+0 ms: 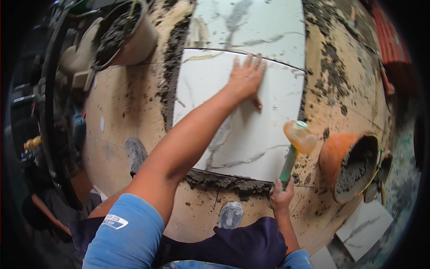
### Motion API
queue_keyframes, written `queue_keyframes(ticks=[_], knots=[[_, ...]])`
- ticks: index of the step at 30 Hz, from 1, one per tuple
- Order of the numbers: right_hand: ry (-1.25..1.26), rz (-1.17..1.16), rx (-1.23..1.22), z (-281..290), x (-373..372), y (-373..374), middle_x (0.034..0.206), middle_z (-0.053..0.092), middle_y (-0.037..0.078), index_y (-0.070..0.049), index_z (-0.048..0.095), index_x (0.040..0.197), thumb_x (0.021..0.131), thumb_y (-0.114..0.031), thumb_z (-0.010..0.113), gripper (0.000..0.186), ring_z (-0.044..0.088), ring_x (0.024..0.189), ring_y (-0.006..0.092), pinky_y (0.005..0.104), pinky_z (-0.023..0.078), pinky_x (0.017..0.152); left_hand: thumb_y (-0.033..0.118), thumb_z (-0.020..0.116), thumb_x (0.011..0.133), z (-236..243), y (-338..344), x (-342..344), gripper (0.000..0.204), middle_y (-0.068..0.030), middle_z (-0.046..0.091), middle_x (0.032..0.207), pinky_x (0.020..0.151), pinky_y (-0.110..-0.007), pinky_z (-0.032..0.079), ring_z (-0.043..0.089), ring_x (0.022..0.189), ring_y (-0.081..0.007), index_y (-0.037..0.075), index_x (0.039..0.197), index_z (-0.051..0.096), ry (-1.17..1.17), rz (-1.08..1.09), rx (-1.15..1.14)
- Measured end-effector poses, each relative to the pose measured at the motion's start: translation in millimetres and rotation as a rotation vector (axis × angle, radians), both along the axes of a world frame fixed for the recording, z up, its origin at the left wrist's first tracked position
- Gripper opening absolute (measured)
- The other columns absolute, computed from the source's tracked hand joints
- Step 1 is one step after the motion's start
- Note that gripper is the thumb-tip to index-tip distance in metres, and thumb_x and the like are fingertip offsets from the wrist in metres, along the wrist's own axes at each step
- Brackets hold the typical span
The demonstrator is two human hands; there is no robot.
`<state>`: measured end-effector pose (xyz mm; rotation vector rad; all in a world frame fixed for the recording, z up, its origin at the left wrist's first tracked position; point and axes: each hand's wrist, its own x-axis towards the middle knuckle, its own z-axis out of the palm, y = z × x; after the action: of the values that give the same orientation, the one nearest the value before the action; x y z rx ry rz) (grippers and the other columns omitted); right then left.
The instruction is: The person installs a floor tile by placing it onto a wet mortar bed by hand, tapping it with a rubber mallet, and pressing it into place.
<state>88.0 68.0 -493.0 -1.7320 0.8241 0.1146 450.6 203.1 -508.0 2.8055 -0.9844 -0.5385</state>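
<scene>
A large white tile with grey veins [201, 112] lies on a bed of dark mortar [228, 181], its far edge along the seam with a second marbled tile [264, 22]. My left hand [247, 78] rests flat on the nearer tile, fingers spread close to that seam. In my right hand [281, 193] is the green handle of a rubber mallet [301, 136]. Its amber, see-through head is up near the tile's right edge; whether it touches the tile I cannot tell.
An orange bucket of mortar [329, 163] tilts at the right. A pale bucket with mortar [139, 42] stands at the upper left. Mortar crumbs [329, 67] litter the beige floor [116, 107]. Another marbled tile [365, 228] lies lower right. Part of another person [47, 210] shows lower left.
</scene>
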Motion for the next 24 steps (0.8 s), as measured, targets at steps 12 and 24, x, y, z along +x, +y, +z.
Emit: queue_keyframes(ticks=[12,24], knots=[[0.121,0.045,0.020,6,-12,11,0.070,0.054,0.002,0.004,0.048,0.123,0.096,-0.025,0.058,0.040,0.050,0.051,0.0082,0.0240,0.044,0.047,0.059,0.090,0.041,7,19,-2,0.139,-0.0172,0.026,0.157,0.116,-0.062,0.013,0.016,0.148,-0.0355,0.003,0.151,0.025,-0.017,0.043,-0.036],[-0.036,-0.171,0.112,18,6,6,0.077,0.052,0.004,-0.003,0.034,0.138,0.099,-0.024,0.052,0.048,0.047,0.056,0.0103,0.0239,0.044,0.050,0.057,0.075,0.069,4,104,-188,0.103,-0.0204,0.031,0.153,0.113,-0.067,0.009,0.017,0.145,-0.0401,0.012,0.151,0.032,0.018,0.148,-0.210]])
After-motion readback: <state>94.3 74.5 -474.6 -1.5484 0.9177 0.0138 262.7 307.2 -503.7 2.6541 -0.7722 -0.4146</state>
